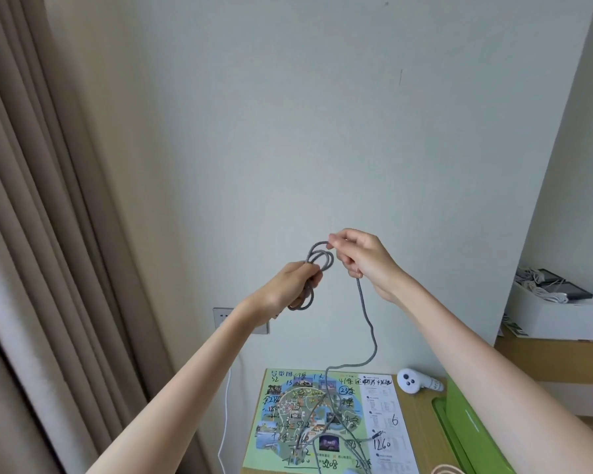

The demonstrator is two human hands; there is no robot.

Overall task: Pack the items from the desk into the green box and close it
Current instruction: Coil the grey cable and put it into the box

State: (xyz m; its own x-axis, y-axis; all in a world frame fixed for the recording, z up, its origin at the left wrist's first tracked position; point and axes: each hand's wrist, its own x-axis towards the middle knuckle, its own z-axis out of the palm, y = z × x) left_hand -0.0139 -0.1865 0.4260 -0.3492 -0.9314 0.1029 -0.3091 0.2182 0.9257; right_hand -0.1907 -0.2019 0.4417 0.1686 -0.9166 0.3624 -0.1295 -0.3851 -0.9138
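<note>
Grey cable [366,314] is held up in front of the wall, well above the bench [421,407]. The left hand [293,285] is curled round several gathered turns of it. The right hand [363,254], just beside and a little higher, pinches the strand that feeds the next turn. From the right hand the rest hangs in a loose curve down to the map [288,405] on the bench, where its tail lies in a tangle with what looks like a plug at the end.

The cable looks braided, light and quite limp, so it should bend easily but will likely spring out of a coil if let go. The safest hold is probably across all the turns at once, as the left hand has it, while the right hand slides along the free strand.

The green box [459,422] lies open at the right edge of the bench, near a white controller [415,381].
</note>
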